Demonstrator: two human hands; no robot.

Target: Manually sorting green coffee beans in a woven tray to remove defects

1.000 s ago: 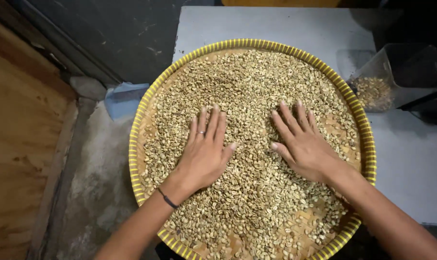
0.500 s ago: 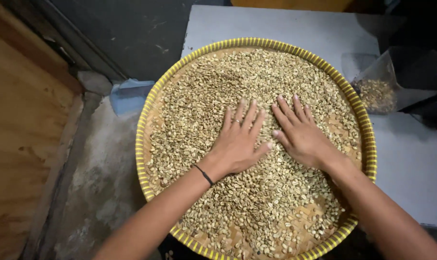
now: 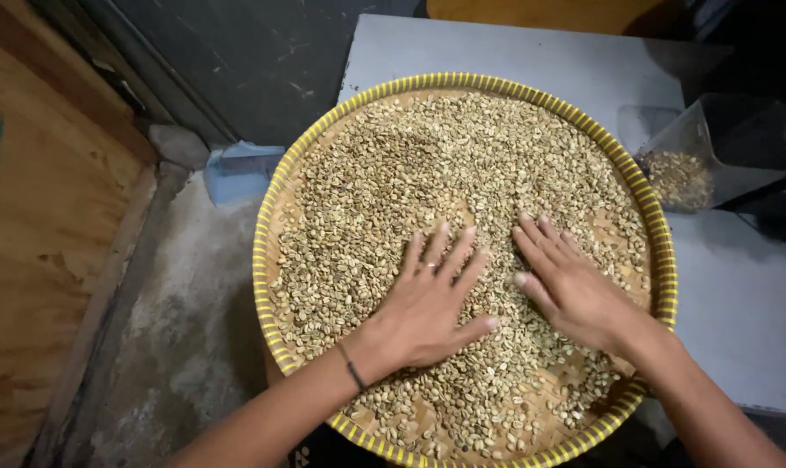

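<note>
Fingers [image 3: 441, 260] spread and flat on the green coffee beans [image 3: 428, 165]: keep your left hand [image 3: 428, 308] and right hand [image 3: 575, 290] light, sweeping inside the woven tray's rim [image 3: 267, 286].

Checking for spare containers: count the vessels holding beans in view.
2: the round woven tray under both hands, and the clear plastic container on the table to its right. Others may sit outside the frame.

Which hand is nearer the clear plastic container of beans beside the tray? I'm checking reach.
Right. The right hand lies flat on the beans, closer to the clear plastic container at upper right; the left hand rests farther toward the tray's middle.
</note>
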